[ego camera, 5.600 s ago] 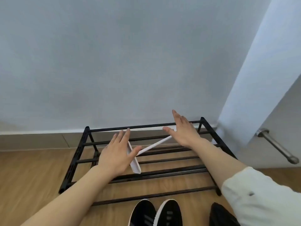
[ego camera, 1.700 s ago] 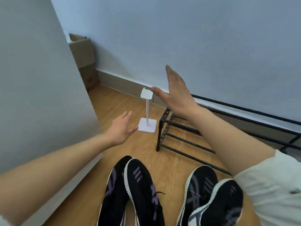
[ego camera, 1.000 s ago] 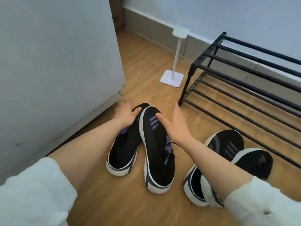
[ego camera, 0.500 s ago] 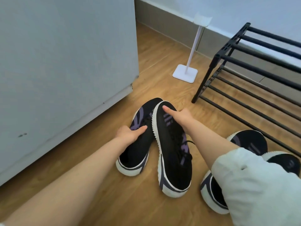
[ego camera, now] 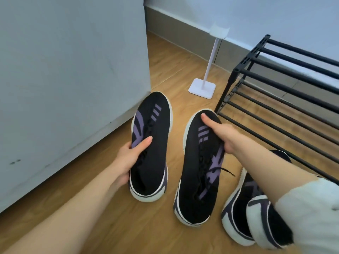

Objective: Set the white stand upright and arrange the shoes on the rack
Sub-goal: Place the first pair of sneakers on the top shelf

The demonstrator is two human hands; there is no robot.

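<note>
Fingers (ego camera: pixel 145 143) of the left hand (ego camera: pixel 128 158) wrapped the left shoe (ego camera: pixel 154 129) at its collar, thumb pressed across the laces and the rest curled out of sight under the sole. The right hand (ego camera: pixel 220 136) clamped the right shoe (ego camera: pixel 200 171) nearer the toe, thumb laid flat on top and the other fingers hidden on the far side. Both shoes looked lifted or tipped off the wooden floor (ego camera: pixel 174 57), toes pointing away.

The white stand (ego camera: pixel 211 66) stood upright on its square base, just left of the black rack (ego camera: pixel 275 92), whose bars held no shoes. A second pair (ego camera: pixel 256 208) lay at near right, partly hidden by the white sleeve (ego camera: pixel 311 213).

Risks, as I judged them: the right shoe was held by its front, so the heavier heel could swing down and slip from the grip. Carrying both shoes right toward the rack meant passing close to the stand, and a sweep of a toe or forearm could topple so narrow a post. The rack's gaps between bars might also catch a sole set down crookedly. A loose lace (ego camera: pixel 227 171) trailed off the right shoe and could snag.

No brand name or writing could be read; only purple stripes and curved bands marked the black uppers.
</note>
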